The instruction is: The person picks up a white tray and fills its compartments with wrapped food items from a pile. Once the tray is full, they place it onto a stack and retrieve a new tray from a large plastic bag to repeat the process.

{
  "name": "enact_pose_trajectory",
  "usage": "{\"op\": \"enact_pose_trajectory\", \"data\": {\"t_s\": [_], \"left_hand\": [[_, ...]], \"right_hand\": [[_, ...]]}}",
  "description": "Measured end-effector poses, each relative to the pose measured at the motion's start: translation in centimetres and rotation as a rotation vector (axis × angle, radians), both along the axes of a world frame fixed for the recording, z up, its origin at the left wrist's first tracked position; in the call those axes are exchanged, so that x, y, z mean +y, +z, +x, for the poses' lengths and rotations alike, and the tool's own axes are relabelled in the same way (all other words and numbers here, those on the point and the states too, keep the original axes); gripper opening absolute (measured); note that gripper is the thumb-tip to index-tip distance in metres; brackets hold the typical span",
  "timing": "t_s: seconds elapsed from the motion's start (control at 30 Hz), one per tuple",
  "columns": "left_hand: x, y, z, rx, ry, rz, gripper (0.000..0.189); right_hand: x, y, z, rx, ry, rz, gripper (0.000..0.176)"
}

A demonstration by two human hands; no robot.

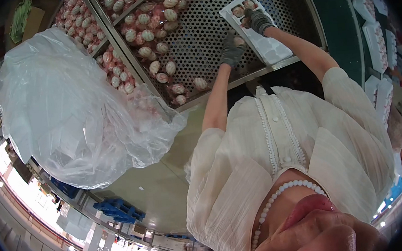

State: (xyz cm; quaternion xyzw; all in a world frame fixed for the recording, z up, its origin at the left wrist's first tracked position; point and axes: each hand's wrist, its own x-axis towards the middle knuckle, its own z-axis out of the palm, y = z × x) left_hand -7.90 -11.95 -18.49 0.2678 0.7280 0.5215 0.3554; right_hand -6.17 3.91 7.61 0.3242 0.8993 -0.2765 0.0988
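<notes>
My right hand (260, 21), in a dark grey glove, is over the far half of a white moulded tray (273, 47). Its bent fingers are on a small wrapped egg-shaped piece (245, 23) in one of the tray's compartments. Beyond the fingertips, further reddish-brown pieces (238, 11) fill the far compartments, while the near ones show bare white. Just left of the tray, over the perforated metal surface, is my gloved left hand (233, 52). Its fingers are blurred, and I cannot tell whether it holds anything.
Many white egg-shaped pieces in clear red-tinted wrappers (145, 34) lie on the left of the perforated metal table (200, 11). A large clear plastic bag (61, 109) bulges beside its raised metal edge. Filled white trays (375, 45) line the right, past a green belt (340, 17).
</notes>
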Motion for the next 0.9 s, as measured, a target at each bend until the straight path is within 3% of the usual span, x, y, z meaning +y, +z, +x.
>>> {"op": "enact_pose_trajectory", "data": {"t_s": [0.03,0.07,0.13,0.27,0.33,0.57,0.67,0.73,0.77,0.83,0.87,0.9], "left_hand": [[1.1,1.8,0.3,0.289,-0.052,-0.022,0.026],[0.9,3.6,0.5,0.18,-0.08,-0.045,0.033],[1.0,15.9,-0.4,-0.031,-0.121,-0.105,0.05],[0.9,18.7,-1.2,0.099,-0.189,-0.04,0.063],[1.4,24.5,-2.5,-0.369,-0.176,-0.15,0.065],[2.3,21.9,-3.6,-0.435,-0.34,-0.144,0.064],[2.7,25.7,-4.9,-0.62,-0.311,-0.137,0.062],[2.8,26.8,-5.6,-0.628,-0.34,-0.24,0.058],[2.9,26.3,-5.6,-0.63,-0.338,-0.242,0.058],[3.4,23.9,-5.6,-0.62,-0.383,-0.379,0.057],[3.6,21.8,-5.3,-0.62,-0.383,-0.38,0.057],[3.7,19.3,-4.9,-0.354,-0.441,-0.332,0.057]], "right_hand": [[0.0,-0.6,0.2,0.004,0.091,0.188,0.028],[0.2,-1.2,0.2,0.001,0.093,0.191,0.028],[0.9,-2.5,0.3,-0.052,0.087,0.131,0.027],[0.8,-2.2,-0.5,-0.105,0.073,0.111,0.028],[1.0,-1.5,-1.0,-0.248,0.12,0.105,0.027],[1.1,-2.2,-1.3,-0.293,0.173,0.115,0.025],[0.9,-3.4,-0.9,-0.161,0.083,0.085,0.025],[0.9,-3.2,-1.3,-0.082,-0.374,-0.531,0.023],[0.8,-3.1,-1.3,-0.084,-0.374,-0.534,0.023],[0.3,-1.2,-1.9,-0.295,0.001,-0.041,0.025],[0.0,-0.5,-2.1,-0.295,0.0,-0.041,0.025],[-0.2,0.1,-2.3,-0.312,0.082,0.044,0.024]]}}
